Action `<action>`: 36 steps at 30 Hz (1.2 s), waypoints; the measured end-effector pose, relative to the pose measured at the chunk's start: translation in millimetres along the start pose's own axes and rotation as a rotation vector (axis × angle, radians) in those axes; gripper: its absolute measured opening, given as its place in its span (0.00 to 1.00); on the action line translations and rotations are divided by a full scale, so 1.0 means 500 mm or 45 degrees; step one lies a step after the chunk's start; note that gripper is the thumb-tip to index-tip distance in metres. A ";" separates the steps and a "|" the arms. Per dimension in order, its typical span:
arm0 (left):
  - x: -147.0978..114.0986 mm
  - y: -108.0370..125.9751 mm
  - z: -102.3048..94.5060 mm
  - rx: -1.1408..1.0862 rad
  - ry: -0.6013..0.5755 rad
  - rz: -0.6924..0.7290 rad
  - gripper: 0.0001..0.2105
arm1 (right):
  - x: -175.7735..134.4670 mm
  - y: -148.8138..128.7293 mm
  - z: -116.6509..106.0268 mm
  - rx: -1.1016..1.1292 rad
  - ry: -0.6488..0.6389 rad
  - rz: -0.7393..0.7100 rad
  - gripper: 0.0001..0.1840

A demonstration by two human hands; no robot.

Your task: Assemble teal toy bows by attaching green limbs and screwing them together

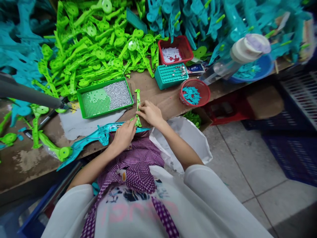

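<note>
A narrow bright-green plastic part point(138, 96) stands out from the table edge in front of me. My right hand point(151, 114) has its fingers pinched on the middle of this part. At its near end, the fingertips of my left hand point(124, 135) press against it, and the palm lies over a long teal plastic piece point(86, 138). That piece runs along the table edge and its middle is covered by my left hand. A small screwdriver point(133, 98) lies just left of the green part. Whatever tiny item may be between my fingertips is hidden.
A green tray point(84, 114) of small metal pieces sits on the left. Beyond are heaped green parts point(94, 49), a teal box point(163, 82), a red bin point(178, 41) and a red basket point(208, 91). A grey tool arm point(29, 91) reaches in from the left.
</note>
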State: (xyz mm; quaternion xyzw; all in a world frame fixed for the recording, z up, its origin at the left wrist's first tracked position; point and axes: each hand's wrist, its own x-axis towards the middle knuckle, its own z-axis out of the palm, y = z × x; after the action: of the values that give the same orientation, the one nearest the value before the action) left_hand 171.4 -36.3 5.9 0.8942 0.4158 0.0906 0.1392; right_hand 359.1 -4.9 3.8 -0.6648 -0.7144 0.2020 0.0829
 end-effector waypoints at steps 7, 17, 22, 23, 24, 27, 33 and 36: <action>-0.025 -0.047 0.009 -0.018 0.114 0.118 0.14 | -0.009 -0.005 0.014 -0.004 0.050 0.046 0.21; -0.016 -0.038 0.005 0.175 -0.076 -0.058 0.18 | -0.015 -0.017 0.012 -0.062 0.042 0.068 0.22; -0.017 -0.031 -0.001 0.240 -0.137 -0.071 0.20 | -0.016 -0.019 0.021 -0.067 0.065 0.097 0.25; -0.018 -0.031 -0.002 0.243 -0.146 -0.047 0.20 | -0.016 -0.019 0.023 -0.065 0.076 0.101 0.26; -0.018 -0.033 -0.002 0.242 -0.154 -0.027 0.20 | -0.015 -0.020 0.025 -0.060 0.086 0.107 0.26; -0.017 -0.037 0.001 0.211 -0.152 -0.046 0.19 | -0.013 -0.018 0.027 -0.036 0.099 0.119 0.26; -0.007 -0.034 0.007 0.148 -0.152 -0.135 0.19 | -0.024 0.010 0.029 0.153 0.129 -0.061 0.23; -0.006 -0.036 0.008 0.119 -0.153 -0.126 0.18 | -0.024 0.019 0.029 0.257 0.096 -0.303 0.17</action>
State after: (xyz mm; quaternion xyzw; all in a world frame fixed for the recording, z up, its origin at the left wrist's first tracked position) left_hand 157.6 -28.2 -4.1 0.8819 0.4541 0.0102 0.1262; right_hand 363.6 -19.2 -11.5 -0.5707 -0.7606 0.2365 0.1996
